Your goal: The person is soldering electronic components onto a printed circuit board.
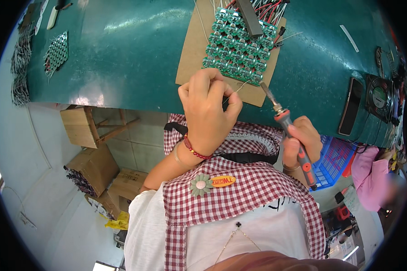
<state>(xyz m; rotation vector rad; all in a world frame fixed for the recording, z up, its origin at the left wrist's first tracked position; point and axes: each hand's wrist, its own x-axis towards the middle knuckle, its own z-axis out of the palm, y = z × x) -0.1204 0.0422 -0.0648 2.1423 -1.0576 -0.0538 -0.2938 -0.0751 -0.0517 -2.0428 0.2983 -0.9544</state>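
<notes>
A green panel of small circuit boards (238, 52) lies on a brown backing board (188, 63) at the top middle. A dark grey bar (250, 20) rests across its upper part, beside red, black and white wires (270, 10). Just below the panel, my left hand (209, 101) is closed in a pinch on a thin solder wire (243, 86), whose end reaches the panel's lower edge. My right hand (305, 141) grips the grey and red handle of a soldering iron (283, 117). The iron's tip points up-left, close to the panel's lower right corner.
On the green table (135, 58), a smaller board panel (57, 52) and wire bundles (20, 67) lie left. A phone (351, 106) and a small black fan (379, 97) are right. Below stand a wooden stool (81, 125), cardboard boxes (95, 167) and a blue basket (333, 158). Another person's pink sleeve (368, 178) shows right.
</notes>
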